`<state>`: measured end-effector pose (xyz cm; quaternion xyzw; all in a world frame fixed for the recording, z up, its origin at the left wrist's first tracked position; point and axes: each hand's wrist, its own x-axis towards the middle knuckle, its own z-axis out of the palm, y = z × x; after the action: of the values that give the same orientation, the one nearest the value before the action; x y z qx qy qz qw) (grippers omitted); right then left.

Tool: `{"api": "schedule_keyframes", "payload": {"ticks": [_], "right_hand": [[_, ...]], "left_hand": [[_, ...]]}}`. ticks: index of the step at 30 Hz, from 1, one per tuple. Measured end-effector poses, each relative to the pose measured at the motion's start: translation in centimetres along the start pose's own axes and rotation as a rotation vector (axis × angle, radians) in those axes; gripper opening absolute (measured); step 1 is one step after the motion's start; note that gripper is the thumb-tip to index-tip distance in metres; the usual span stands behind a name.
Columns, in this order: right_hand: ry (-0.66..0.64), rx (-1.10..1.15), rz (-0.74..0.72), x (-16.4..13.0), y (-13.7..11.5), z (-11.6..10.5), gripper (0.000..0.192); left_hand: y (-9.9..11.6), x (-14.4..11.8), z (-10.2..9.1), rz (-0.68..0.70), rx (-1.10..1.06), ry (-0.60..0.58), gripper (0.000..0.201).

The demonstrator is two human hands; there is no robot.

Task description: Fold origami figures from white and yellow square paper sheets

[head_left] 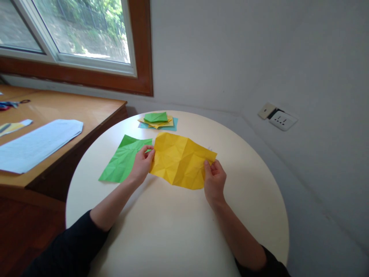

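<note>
- While both hands grip it, yellow sheet [181, 163] sits mid-table, slightly far of centre, spread open and heavily creased w/ a grid of diagonal fold lines; near edge looks lifted a bit off the top, can't tell how much.
- Left hand [142, 163] pinches sheet's 9 o'clock edge, thumb on top, fingers curled under/behind; clamped on the paper.
- Right hand [215, 181] pinches the 4 o'clock corner, thumb on top; also clamped on the paper. Hands well apart, one per side, sheet stretched btwn them.
- Step in hand, judged: sheet is opened out flat and held taut, pre-creases done, no collapse along them visible yet.
- Any further handling calls for even pull from both pinches, since the paper is thin and soft from creasing and would buckle or tear at a crease if one side tugs harder.
- Green sheet [122, 159] lies flat at 9 o'clock, also creased, its near-right corner under/just beside left hand.
- Small stack of folded papers [158, 120] (green on yellow on blue) at 11 o'clock, apart from yellow sheet.
- Round white table [173, 231] carries all of it.
- Wooden desk [72, 107] at 9–10 o'clock w/ a white printed sheet [37, 142]; window [86, 30] above at 11.
- Wall socket [282, 120] at 2 o'clock.
</note>
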<state>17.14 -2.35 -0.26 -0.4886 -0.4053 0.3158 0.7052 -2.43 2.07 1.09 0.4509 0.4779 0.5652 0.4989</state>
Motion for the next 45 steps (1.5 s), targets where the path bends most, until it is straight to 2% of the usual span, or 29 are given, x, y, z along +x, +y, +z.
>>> {"api": "schedule_keyframes", "payload": {"ticks": [5,11,21,27,34,39,42,45], "right_hand": [[-0.018,0.044,0.017,0.1,0.2,0.0,0.018],[-0.026,0.063,0.033,0.2,0.7,0.1,0.024],[-0.051,0.094,0.105,0.1,0.6,0.1,0.027],[-0.191,0.155,0.220,0.4,1.3,-0.1,0.031],[-0.237,0.058,0.319,0.4,1.5,-0.3,0.024],[-0.262,0.033,0.319,0.4,1.5,-0.1,0.024],[-0.246,0.024,0.315,0.4,1.8,0.0,0.025],[-0.226,0.037,0.300,0.5,2.0,-0.1,0.024]], "left_hand": [[0.7,0.8,-1.0,-0.023,-0.008,-0.016,0.024],[0.6,1.4,-2.0,0.056,0.026,0.007,0.026],[0.2,2.1,-2.6,0.138,0.119,0.115,0.027],[0.9,1.9,-2.9,0.026,0.025,0.076,0.037],[1.9,1.7,-3.4,-0.032,-0.032,0.056,0.040],[2.3,2.0,-3.9,0.008,-0.150,0.142,0.040],[2.2,2.5,-4.3,0.026,-0.234,0.226,0.033],[2.1,3.1,-4.8,-0.101,-0.397,0.241,0.018]]}}
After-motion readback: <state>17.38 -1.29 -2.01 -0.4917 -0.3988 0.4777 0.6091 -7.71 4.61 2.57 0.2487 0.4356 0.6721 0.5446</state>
